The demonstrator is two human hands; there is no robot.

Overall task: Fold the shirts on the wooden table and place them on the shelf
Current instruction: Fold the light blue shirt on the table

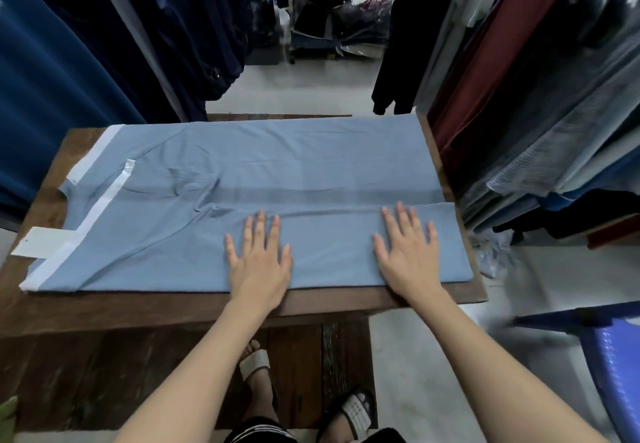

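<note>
Light-blue shirt (pixel 277 179) lies part-folded on wooden table (pixel 138 307).

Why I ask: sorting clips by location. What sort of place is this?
Probably a clothing shop or stockroom: hanging garments crowd both sides, stacked clothes sit at right, a tagged blue shirt lies on the wooden table.

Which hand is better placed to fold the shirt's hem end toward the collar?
Probably the right hand: it lies flat on the blue shirt close to the hem end, while the left hand rests mid-shirt.
</note>
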